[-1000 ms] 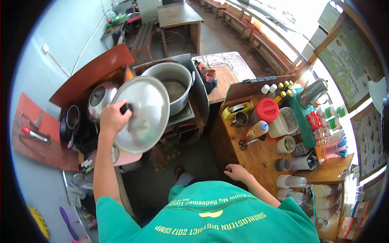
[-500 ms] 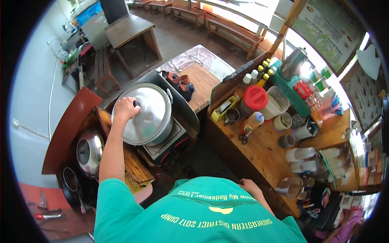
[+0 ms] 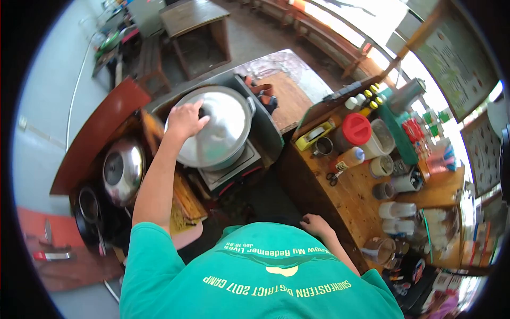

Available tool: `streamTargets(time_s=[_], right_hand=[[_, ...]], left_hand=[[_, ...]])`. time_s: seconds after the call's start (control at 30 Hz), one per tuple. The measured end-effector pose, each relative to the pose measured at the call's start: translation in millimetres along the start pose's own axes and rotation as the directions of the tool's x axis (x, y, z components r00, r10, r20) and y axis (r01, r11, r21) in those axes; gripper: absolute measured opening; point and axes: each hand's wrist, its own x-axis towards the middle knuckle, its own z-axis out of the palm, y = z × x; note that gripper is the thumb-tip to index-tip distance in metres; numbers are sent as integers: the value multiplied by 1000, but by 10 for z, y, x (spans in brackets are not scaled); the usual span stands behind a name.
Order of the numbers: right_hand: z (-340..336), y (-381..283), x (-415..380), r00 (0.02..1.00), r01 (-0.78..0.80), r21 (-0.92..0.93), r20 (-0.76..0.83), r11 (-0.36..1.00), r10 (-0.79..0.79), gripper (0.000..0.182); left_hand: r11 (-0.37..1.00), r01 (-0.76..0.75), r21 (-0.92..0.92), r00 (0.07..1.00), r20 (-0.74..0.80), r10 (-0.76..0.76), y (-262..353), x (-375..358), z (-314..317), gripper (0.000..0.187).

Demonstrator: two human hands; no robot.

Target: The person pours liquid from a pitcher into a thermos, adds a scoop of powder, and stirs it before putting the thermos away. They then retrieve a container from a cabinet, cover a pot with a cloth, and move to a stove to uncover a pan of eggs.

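My left hand (image 3: 185, 121) is at the black knob (image 3: 202, 111) of a silver pot lid (image 3: 226, 125), thumb on one side and fingers on the other. The lid lies on a large metal pot (image 3: 234, 156), apparently seated on its rim. The pot rests on a stove (image 3: 239, 171) inside a grey metal surround. My right hand (image 3: 317, 225) hangs low beside the wooden counter, fingers loosely extended, with nothing visible in it.
To the left a shiny domed lid (image 3: 124, 170) and a dark pan (image 3: 90, 204) sit behind a red-brown panel (image 3: 101, 135). The wooden counter (image 3: 348, 194) on the right bears scissors (image 3: 333, 178), a sauce bottle (image 3: 348, 158), a red-lidded container (image 3: 357, 129) and several jars.
The view has shifted, so the pot and counter lie differently in it. My left hand stays at the lid's knob, its thumb now more spread. My right hand shows more fully.
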Motion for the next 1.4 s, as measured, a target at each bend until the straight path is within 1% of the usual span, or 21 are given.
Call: streamTargets(time_s=[0.1, 0.13, 0.17, 0.23, 0.3, 0.37, 0.43, 0.47, 0.5, 0.57, 0.6, 0.67, 0.77, 0.83, 0.9, 0.97, 1.0, 1.07, 1.1, 1.17, 1.4], right_hand=[[-178, -190, 125, 989, 144, -2, -36, 990, -144, 39], [-154, -157, 150, 986, 165, 13, -37, 986, -164, 39], [-153, -137, 234, 976, 218, -4, 11, 976, -218, 40], [-89, -82, 279, 967, 231, -58, 120, 971, -223, 40], [57, -14, 374, 949, 267, -102, 198, 958, -243, 41], [215, -61, 438, 884, 345, -130, 377, 929, -276, 41], [464, -140, 520, 845, 390, -137, 447, 911, -294, 40], [576, -278, 537, 800, 451, -125, 496, 884, -338, 40], [686, -455, 553, 752, 509, -112, 540, 853, -378, 40], [880, -908, 502, 687, 589, -50, 556, 807, -467, 40], [1001, -1142, 474, 682, 591, -5, 538, 807, -496, 39], [1287, -1642, 441, 686, 560, 131, 481, 818, -547, 38], [1823, -2284, 505, 747, 313, 405, 453, 859, -486, 36], [2239, -2608, 639, 795, 252, 454, 405, 854, -450, 38], [2541, -2898, 754, 839, 196, 504, 359, 841, -410, 40], [2746, -3152, 817, 895, -6, 500, 389, 866, -218, 47], [2830, -3238, 827, 900, -14, 501, 384, 866, -207, 47], [2952, -3373, 842, 882, -255, 686, 454, 682, -127, 50], [3038, -3377, 883, 885, -262, 687, 451, 677, -115, 50], [3202, -3400, 974, 945, -240, 787, 325, 568, -50, 40], [3350, -3434, 1077, 979, -199, 879, 199, 434, 47, 20]], left_hand=[[995, 99, -8, 982, -158, -99, -29, -569, -423, 56], [984, 125, -124, 949, -273, -155, -93, -851, -497, 53], [915, 232, -331, 854, -381, -355, -91, -1517, -678, 43], [739, 316, -594, 723, -354, -593, -93, -2231, -585, 31], [648, 375, -664, 579, -378, -722, -118, -2973, -186, 24], [436, 523, -732, 462, -186, -867, -174, -3756, 537, 21], [-96, 493, -865, 258, 250, -933, 25, -4313, 1162, 17], [-194, 554, -810, 232, 373, -898, 136, -4511, 1372, 16], [-285, 606, -742, 200, 489, -849, 220, -4634, 1554, 16], [-237, 723, -649, 166, 496, -853, 239, -4749, 1892, 24], [-241, 721, -650, 168, 502, -849, 163, -4761, 2055, 24], [-395, 570, -720, 84, 529, -844, -97, -4700, 2327, 36], [-507, 430, -747, 48, 580, -813, -399, -4578, 2580, 44], [-513, 453, -729, 64, 600, -797, -598, -4579, 2748, 42], [-543, 462, -701, 158, 668, -727, -728, -4572, 2794, 40], [-563, 461, -686, 161, 688, -708, -840, -4570, 2776, 34], [-592, 461, -661, 170, 721, -672, -895, -4569, 2776, 32], [-675, 427, -602, 141, 782, -608, -982, -4535, 2774, 30], [-677, 436, -593, 144, 789, -598, -1027, -4563, 2802, 30], [-697, 460, -551, 345, 834, -431, -1132, -4612, 2840, 35], [-676, 550, -491, 337, 871, -359, -1122, -4470, 2597, 41]])
